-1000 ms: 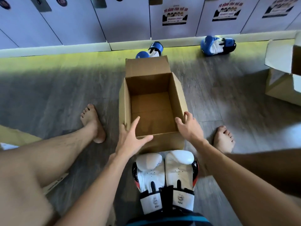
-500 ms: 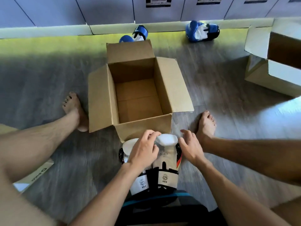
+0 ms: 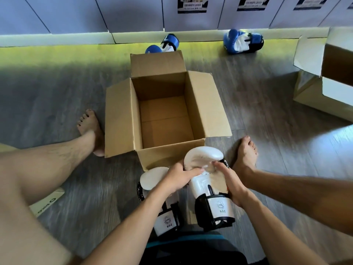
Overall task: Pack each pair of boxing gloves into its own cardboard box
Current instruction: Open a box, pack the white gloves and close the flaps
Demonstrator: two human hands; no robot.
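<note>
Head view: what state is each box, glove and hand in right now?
cardboard box, open, empty.
held white glove, in both hands, at the box's near wall.
other white glove, lying on the floor.
blue gloves, on the floor, unpacked.
second box, open, contents not visible.
left hand, grips the held white glove.
right hand, grips it too.

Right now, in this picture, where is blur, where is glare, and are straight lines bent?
Head view: the floor is smeared by motion blur toward the edges; a pale glare patch lies on it at right; the locker doors lean outward from the wide lens; the cardboard box and the white glove look fairly sharp.
</note>
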